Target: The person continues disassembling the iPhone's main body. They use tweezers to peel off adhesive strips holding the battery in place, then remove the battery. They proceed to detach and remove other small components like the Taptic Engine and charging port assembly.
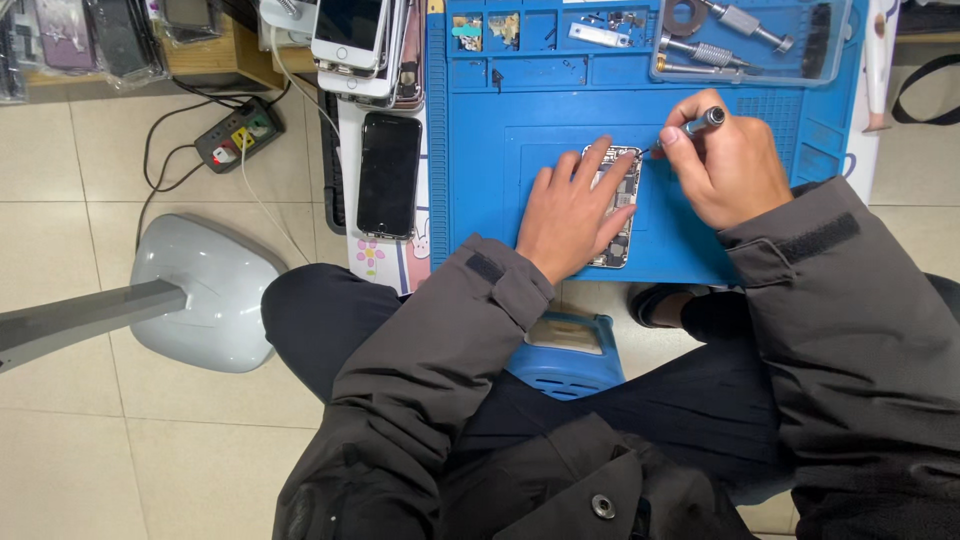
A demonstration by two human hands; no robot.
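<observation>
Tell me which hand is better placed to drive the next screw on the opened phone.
Probably the right hand: it grips the screwdriver, angled toward the opened phone. The left hand lies flat, steadying it.

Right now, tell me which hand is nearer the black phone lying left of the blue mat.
Left. The left hand rests on the opened phone, right of the black phone; the right hand is farther right.

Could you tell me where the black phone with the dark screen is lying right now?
The black phone lies flat just left of the blue mat, below a stack of phones.
</observation>
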